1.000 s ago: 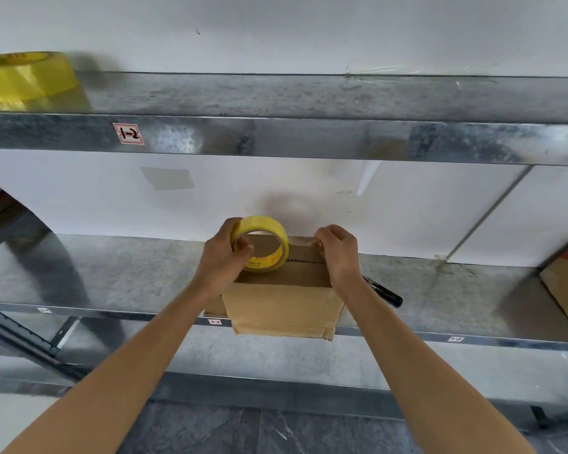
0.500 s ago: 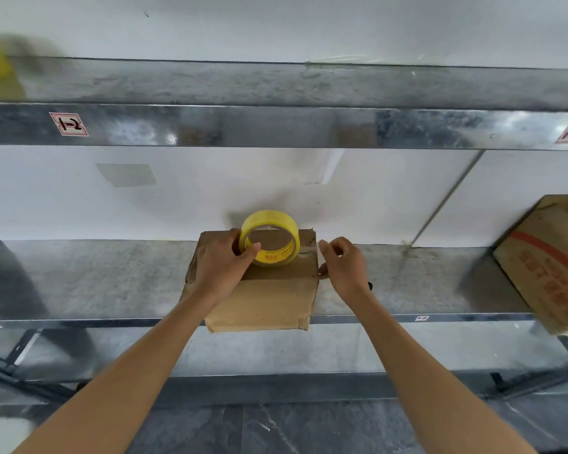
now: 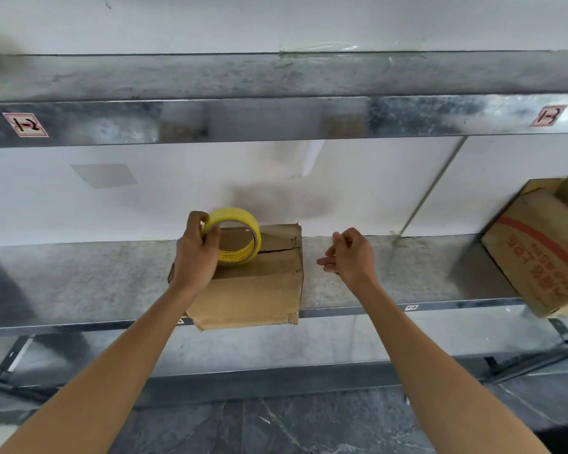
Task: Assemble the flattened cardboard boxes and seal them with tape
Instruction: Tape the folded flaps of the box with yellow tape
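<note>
A: Where's the box?
B: Creased brown cardboard box (image 3: 253,290) on a mottled galv. metal shelf (image 3: 79,276), at the front edge.
A: Grips?
B: Left grip (image 3: 195,253) wrapped round the yellow tape roll (image 3: 240,215), ring upright on box top. Right grip (image 3: 351,257) just beside the box, half-curled; can't tell if pinching anything.

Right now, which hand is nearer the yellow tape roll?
Left. The left hand grips the tape roll on top of the cardboard box; the right hand is over the shelf, right of the box, touching neither.
</note>
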